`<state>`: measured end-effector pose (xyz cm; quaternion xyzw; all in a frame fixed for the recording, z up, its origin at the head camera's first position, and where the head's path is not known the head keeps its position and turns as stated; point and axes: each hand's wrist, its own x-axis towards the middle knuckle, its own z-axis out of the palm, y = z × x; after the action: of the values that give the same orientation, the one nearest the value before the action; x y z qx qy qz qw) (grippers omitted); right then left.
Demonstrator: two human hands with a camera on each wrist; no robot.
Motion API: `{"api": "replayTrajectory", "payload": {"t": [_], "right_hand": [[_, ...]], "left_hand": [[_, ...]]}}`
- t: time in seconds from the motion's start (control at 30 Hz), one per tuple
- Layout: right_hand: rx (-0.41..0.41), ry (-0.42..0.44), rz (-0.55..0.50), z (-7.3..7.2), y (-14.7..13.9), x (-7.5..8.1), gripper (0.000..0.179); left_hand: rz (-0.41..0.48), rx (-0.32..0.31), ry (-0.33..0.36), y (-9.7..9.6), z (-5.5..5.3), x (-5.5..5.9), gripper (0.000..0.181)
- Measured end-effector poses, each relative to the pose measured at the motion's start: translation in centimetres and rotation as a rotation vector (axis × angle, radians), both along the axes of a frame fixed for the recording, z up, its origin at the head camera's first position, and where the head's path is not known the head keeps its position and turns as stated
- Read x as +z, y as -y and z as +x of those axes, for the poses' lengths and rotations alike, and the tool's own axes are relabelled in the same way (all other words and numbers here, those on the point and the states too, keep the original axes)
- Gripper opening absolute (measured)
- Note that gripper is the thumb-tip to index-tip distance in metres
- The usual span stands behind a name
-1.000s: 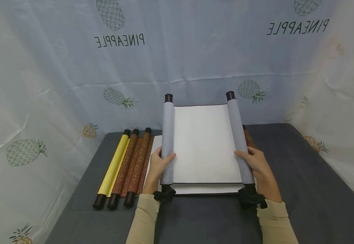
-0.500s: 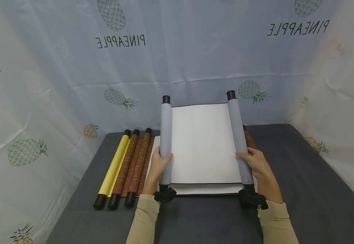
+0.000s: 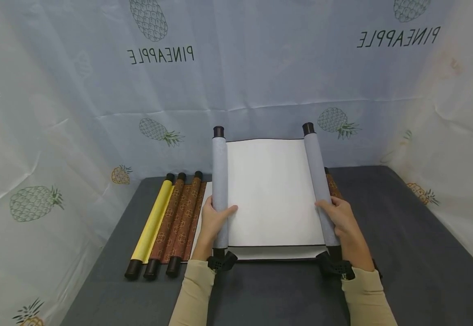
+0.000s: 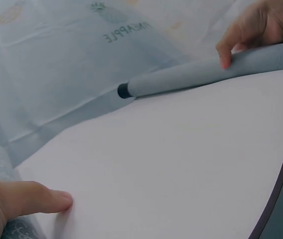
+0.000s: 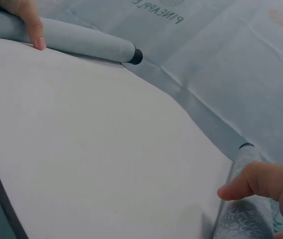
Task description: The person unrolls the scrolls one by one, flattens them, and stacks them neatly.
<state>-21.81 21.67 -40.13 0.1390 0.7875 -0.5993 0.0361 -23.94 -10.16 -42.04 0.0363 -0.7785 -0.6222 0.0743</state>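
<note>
A hanging scroll with a bare white sheet (image 3: 273, 194) is partly unrolled between two grey-blue patterned rolls with black end knobs. My left hand (image 3: 213, 222) grips the left roll (image 3: 220, 172), its thumb reaching over onto the white sheet. Around the right roll (image 3: 317, 167) my right hand (image 3: 342, 217) is curled, thumb on its front side. In the left wrist view the left thumb (image 4: 37, 199) touches the paper; the fingers behind the roll are hidden. The scroll is raised above another white-sheeted scroll, whose brown right roll (image 3: 333, 184) shows behind my right hand.
To the left on the dark grey table (image 3: 285, 294) lie a yellow scroll (image 3: 152, 222) and brown flower-patterned scrolls (image 3: 171, 222), side by side with black knobs. A pineapple-print curtain (image 3: 260, 68) hangs along the back and both sides.
My left hand has shifted the left roll slightly left, so the white sheet between the rolls is a little wider. The right hand has barely moved.
</note>
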Motion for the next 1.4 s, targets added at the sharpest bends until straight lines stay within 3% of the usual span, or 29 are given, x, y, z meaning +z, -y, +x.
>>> {"api": "replayTrajectory", "payload": {"t": [0.37,0.57,0.87,1.23,1.4], "right_hand": [[-0.008,-0.033,0.056,0.1,-0.3,-0.2,0.074],[-0.009,-0.016,0.043,0.1,-0.6,0.0,0.076],[-0.017,0.001,0.054,0.1,-0.8,-0.2,0.075],[-0.021,0.028,0.077,0.2,-1.2,0.1,0.072],[0.001,0.036,0.062,0.3,-1.6,0.3,0.075]], "left_hand": [[-0.008,0.028,0.028,0.6,-0.3,-0.2,0.072],[-0.013,0.008,0.030,1.0,-0.3,-0.2,0.055],[-0.014,-0.020,0.040,1.5,-0.2,-0.1,0.055],[-0.037,0.019,0.003,1.8,-0.2,0.1,0.048],[-0.028,0.021,-0.017,1.8,-0.3,0.1,0.057]]}}
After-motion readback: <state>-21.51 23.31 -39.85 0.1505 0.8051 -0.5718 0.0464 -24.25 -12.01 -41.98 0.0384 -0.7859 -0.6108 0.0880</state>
